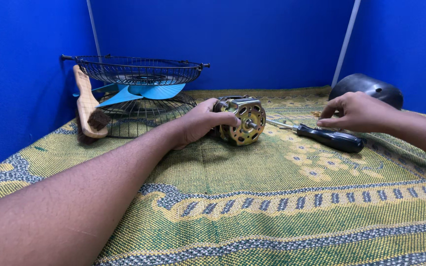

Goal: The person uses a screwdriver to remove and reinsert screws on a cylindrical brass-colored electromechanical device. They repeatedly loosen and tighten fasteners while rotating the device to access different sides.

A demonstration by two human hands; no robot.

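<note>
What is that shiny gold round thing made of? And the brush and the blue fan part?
The round gold motor under the left hand looks like glossy plated metal. The long-handled brush looks like pale bare wood with dark bristles. The light-blue fan blade looks like smooth plastic, judging by its even colour.

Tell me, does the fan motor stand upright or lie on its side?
On its side: the fan motor rests on the mat, shaft pointing sideways, left hand gripping it.

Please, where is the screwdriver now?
The screwdriver lies on the mat, right of the motor, under the right hand.
</note>
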